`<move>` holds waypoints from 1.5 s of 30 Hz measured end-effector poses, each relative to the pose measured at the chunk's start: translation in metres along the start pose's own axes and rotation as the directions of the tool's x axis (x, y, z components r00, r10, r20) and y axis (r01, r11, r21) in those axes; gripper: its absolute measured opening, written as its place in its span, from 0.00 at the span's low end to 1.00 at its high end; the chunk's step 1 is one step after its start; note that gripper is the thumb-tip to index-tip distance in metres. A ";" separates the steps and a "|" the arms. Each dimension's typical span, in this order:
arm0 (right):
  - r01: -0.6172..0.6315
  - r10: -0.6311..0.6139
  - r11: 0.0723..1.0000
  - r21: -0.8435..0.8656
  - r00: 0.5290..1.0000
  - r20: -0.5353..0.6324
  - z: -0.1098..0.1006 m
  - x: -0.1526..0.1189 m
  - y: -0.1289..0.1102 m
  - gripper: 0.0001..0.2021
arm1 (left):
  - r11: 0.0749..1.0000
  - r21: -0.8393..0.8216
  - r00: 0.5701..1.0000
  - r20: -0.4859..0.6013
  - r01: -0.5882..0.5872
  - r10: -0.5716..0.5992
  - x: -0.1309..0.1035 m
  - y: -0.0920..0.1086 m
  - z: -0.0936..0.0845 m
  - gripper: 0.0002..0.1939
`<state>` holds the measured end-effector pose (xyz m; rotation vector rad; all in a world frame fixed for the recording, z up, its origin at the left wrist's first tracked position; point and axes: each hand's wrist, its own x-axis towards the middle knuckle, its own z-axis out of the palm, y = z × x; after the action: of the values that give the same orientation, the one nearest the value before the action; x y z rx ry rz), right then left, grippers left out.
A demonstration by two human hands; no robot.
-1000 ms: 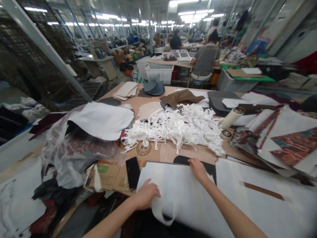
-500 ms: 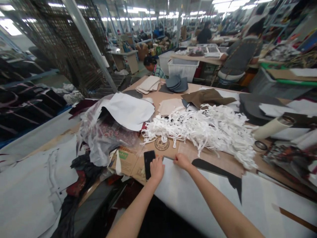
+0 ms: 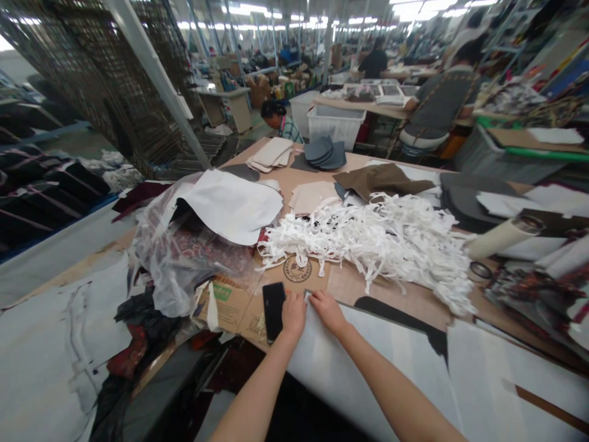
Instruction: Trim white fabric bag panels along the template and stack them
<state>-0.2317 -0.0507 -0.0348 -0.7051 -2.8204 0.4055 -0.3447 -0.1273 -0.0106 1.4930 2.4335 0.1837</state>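
Note:
A large white sheet of material (image 3: 368, 350) with a dark grey underside lies along the front of the table. My left hand (image 3: 293, 313) is closed at its far left corner, fingers bent together. Close beside it, my right hand (image 3: 326, 310) pinches the far edge of the same sheet. A small grey bit of the corner shows between the hands. Just left of my left hand rests a black phone (image 3: 273, 310), lying flat on the cardboard. A dark grey cut piece (image 3: 400, 316) sticks out from beneath the sheet on the right.
Beyond my hands lies a heap of white strips (image 3: 368, 239). Plastic-wrapped material (image 3: 184, 245) stands at left under a white piece (image 3: 234, 202). A cardboard roll (image 3: 504, 236) is at right. Stacked grey pieces (image 3: 324, 153) sit at the far edge; a person (image 3: 280, 123) is behind the table.
My right hand has slid left along the sheet's edge, closer to my left hand. My left hand has come off the phone's edge toward the sheet's corner. The view has shifted slightly.

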 end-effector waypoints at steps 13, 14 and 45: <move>0.071 -0.073 0.992 -0.107 0.997 -0.011 0.002 0.002 0.005 0.16 | 0.930 0.298 0.939 -0.198 -0.217 0.283 -0.005 -0.006 0.022 0.15; 0.074 -0.076 0.990 -0.120 0.997 -0.007 0.003 0.001 0.005 0.16 | 0.924 0.311 0.935 -0.201 -0.221 0.291 -0.006 -0.006 0.022 0.16; -0.103 0.094 0.993 -0.063 0.986 -0.139 0.011 -0.025 0.016 0.12 | 0.760 0.197 0.774 -0.006 -0.619 0.633 0.037 -0.017 -0.001 0.11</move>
<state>-0.2063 -0.0514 -0.0539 -0.8556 -2.6905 0.2648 -0.3751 -0.1023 -0.0200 2.3909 1.9337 0.1456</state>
